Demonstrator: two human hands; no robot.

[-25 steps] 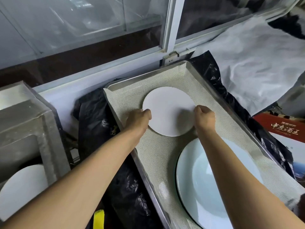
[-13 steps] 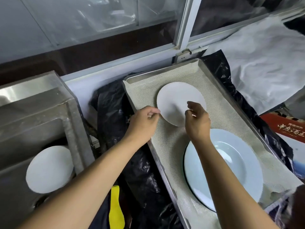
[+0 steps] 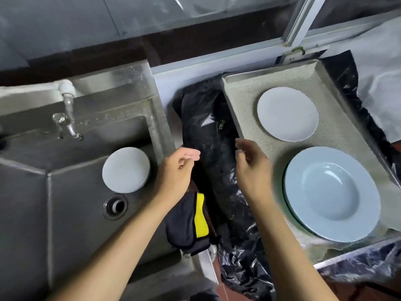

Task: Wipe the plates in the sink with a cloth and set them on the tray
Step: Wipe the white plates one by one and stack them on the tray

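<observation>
A small white plate (image 3: pixel 287 114) lies flat on the lined metal tray (image 3: pixel 243 92) at the right, and a large pale-blue deep plate (image 3: pixel 332 194) sits nearer me on the same tray. Another small white plate (image 3: pixel 125 169) rests in the steel sink (image 3: pixel 65 192) at the left. A black and yellow cloth (image 3: pixel 191 224) hangs over the sink's right edge. My left hand (image 3: pixel 175 170) and my right hand (image 3: pixel 251 164) hover empty over the black plastic between sink and tray, fingers loosely bent.
A tap (image 3: pixel 67 114) juts over the sink's back, and a drain (image 3: pixel 115 206) lies near the sink plate. Crumpled black plastic (image 3: pixel 212 131) fills the gap between sink and tray. A window frame (image 3: pixel 303 22) stands behind the tray.
Both hands let go of the small white plate on the tray and drew back left toward the sink. The view swung left, bringing the sink, tap and cloth into sight.
</observation>
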